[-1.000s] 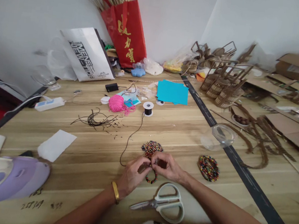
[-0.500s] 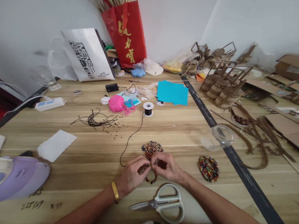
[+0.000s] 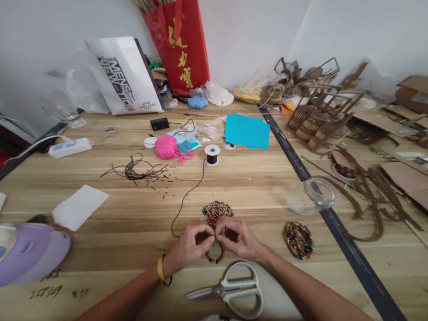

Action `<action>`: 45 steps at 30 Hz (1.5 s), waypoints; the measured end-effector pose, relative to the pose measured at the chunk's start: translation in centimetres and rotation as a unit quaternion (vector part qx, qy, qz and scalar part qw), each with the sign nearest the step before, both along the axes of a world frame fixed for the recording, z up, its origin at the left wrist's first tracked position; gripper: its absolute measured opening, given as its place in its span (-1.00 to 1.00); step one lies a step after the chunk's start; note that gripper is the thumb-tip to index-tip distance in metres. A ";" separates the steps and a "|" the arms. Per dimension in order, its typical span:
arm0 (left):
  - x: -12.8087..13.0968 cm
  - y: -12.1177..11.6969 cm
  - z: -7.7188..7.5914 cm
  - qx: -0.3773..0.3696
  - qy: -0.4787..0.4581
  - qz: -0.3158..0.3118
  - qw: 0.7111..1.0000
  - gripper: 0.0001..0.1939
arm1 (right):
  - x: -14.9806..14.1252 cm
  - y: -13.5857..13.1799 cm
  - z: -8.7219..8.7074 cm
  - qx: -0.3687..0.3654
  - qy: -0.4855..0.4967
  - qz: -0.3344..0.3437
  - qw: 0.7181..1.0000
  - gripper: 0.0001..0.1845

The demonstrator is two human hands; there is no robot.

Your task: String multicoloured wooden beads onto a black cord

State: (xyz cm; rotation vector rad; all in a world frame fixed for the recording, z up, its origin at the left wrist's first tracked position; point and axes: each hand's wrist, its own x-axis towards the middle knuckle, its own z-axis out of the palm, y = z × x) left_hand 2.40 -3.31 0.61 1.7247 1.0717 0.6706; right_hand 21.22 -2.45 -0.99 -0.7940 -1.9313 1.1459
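Nearby, scissors [image 3: 224, 291], bead pile [image 3: 218, 211], spool [image 3: 212, 156], left hand [image 3: 189, 244], right hand [image 3: 242, 240], both pinching beaded loop [image 3: 215, 261]

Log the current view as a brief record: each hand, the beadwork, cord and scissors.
Left hand: pinching at the far end of the beaded loop; exact grip point too small to tell
Right hand: pinching there too, meeting the left
Bead pile: just beyond the hands
Black cord: runs from spool toward left hand
Scissors: nearer the wearer, blades pointing left
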 end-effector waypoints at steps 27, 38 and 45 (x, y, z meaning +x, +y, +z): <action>-0.2 0.3 -0.7 -0.032 0.001 -0.030 0.999 -0.93 | -0.2 -0.1 0.3 -0.111 0.034 0.023 0.993 -0.73; -0.3 0.3 0.6 0.005 0.019 -0.034 0.999 -0.79 | -0.1 0.0 0.1 -0.164 0.056 0.028 0.985 -0.71; -0.3 0.2 -0.5 0.012 0.004 -0.010 1.000 -0.85 | -0.2 -0.1 0.2 -0.122 0.042 0.025 0.991 -0.80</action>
